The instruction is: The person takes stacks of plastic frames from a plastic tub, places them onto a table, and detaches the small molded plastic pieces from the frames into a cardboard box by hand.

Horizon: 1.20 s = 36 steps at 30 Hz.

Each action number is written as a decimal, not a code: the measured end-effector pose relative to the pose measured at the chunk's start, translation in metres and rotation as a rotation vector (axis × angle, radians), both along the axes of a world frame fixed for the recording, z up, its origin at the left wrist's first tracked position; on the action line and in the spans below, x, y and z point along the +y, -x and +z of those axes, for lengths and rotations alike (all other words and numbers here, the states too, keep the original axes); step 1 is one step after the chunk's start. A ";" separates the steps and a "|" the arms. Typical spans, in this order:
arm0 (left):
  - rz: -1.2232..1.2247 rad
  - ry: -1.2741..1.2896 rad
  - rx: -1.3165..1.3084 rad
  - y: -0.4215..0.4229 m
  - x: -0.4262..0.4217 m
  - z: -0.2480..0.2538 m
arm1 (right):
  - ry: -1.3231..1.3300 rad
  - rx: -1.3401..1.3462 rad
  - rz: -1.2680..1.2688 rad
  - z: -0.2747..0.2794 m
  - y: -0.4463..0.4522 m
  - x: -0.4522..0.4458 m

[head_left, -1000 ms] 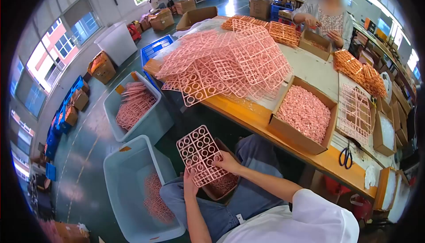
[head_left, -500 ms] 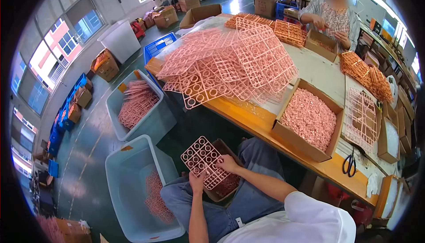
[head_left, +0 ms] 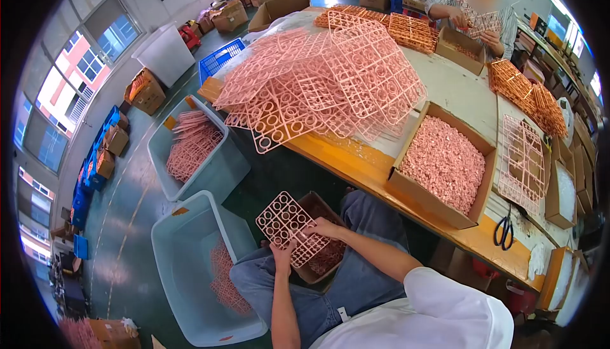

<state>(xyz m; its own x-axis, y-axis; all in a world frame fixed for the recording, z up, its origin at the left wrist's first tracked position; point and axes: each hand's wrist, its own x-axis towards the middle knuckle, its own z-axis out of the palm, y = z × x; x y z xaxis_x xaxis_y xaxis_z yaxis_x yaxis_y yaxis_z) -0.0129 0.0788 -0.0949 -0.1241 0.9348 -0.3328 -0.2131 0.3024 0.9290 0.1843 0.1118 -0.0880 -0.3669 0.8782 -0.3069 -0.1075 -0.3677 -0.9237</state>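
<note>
Between my knees I hold a pink plastic moulded sprue frame (head_left: pixel 279 217), a flat grid with rows of rings. My left hand (head_left: pixel 283 258) grips its lower edge near the corner. My right hand (head_left: pixel 326 229) has its fingers closed on the grid's right side. Just beneath, a cardboard box (head_left: pixel 337 208) sits between my legs with small pink pieces (head_left: pixel 326 260) in it; the frame and right hand partly cover it. On the table ahead lies a big heap of similar pink frames (head_left: pixel 330 82).
A box of small pink pieces (head_left: pixel 441 164) stands on the table (head_left: pixel 356 160), near scissors (head_left: pixel 504 231). To the left are two blue-grey bins (head_left: pixel 181 273) holding pink frames. Across the table, a person (head_left: pixel 473 15) holds another frame beside orange-looking stacks (head_left: pixel 518 91).
The held frame has shifted slightly left and tilted, with both hands still on it. My view has moved a little. The person opposite has tilted their frame.
</note>
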 end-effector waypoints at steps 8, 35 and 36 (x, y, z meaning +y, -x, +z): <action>-0.121 0.060 -0.109 0.009 0.002 0.012 | -0.039 -0.121 0.106 0.029 -0.006 -0.005; -0.094 -0.013 -0.184 0.017 0.003 0.007 | 0.290 0.278 -0.079 0.011 0.003 -0.001; -0.083 0.019 -0.317 0.018 0.003 0.008 | 0.294 0.257 -0.085 0.015 0.003 -0.001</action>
<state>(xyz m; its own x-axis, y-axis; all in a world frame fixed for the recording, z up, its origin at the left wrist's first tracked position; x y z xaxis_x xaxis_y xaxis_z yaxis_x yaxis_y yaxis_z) -0.0308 0.0821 -0.0872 0.0649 0.9306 -0.3601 -0.4646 0.3476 0.8145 0.1810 0.1109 -0.0726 -0.3945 0.7972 -0.4571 -0.3625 -0.5921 -0.7198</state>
